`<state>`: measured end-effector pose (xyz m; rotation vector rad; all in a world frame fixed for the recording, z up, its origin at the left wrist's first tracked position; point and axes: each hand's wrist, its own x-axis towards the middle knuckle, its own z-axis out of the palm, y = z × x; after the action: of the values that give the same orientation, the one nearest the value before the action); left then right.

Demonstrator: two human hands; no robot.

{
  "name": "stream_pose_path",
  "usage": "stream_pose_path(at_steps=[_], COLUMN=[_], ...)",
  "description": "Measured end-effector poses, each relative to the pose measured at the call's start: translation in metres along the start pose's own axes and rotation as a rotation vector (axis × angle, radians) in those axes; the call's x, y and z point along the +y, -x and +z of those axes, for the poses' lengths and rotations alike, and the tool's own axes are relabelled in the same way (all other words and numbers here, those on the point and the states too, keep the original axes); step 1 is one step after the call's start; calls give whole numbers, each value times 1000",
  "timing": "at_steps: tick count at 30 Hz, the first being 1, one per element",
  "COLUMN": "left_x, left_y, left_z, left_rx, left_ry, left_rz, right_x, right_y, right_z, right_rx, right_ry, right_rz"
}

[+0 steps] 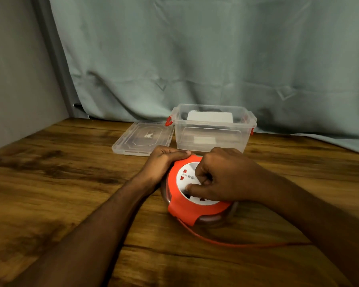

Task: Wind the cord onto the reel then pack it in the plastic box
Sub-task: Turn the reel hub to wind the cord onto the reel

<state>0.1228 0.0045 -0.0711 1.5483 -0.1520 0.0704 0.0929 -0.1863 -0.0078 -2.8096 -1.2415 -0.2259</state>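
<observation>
A round red cord reel with a white socket face lies flat on the wooden table. My left hand clasps its far left rim. My right hand rests on the white centre, fingers curled and thumb pressed on the face. A red cord leaves the reel's near side and trails right, passing under my right forearm. The clear plastic box with red latches stands open just behind the reel, with something white inside.
The box's clear lid lies flat on the table left of the box. A grey-green curtain hangs behind the table, and a grey wall closes the left side.
</observation>
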Motion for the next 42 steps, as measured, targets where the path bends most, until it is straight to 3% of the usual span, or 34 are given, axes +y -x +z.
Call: stream_pose_path(at_steps=[14,29,42], left_x=[1,3,2], left_y=[1,4,3], left_z=[-1,2,0], left_rx=[-1,-22,-2], left_ry=[-69,-36,-38], left_rz=[21,16,-10], right_x=[34,15,21], right_y=[4,9,2], right_z=[-22,-31,-23], right_rx=[-172,-140,-130], right_ry=[-140,-154,-397], right_rz=[-35,-75,-77])
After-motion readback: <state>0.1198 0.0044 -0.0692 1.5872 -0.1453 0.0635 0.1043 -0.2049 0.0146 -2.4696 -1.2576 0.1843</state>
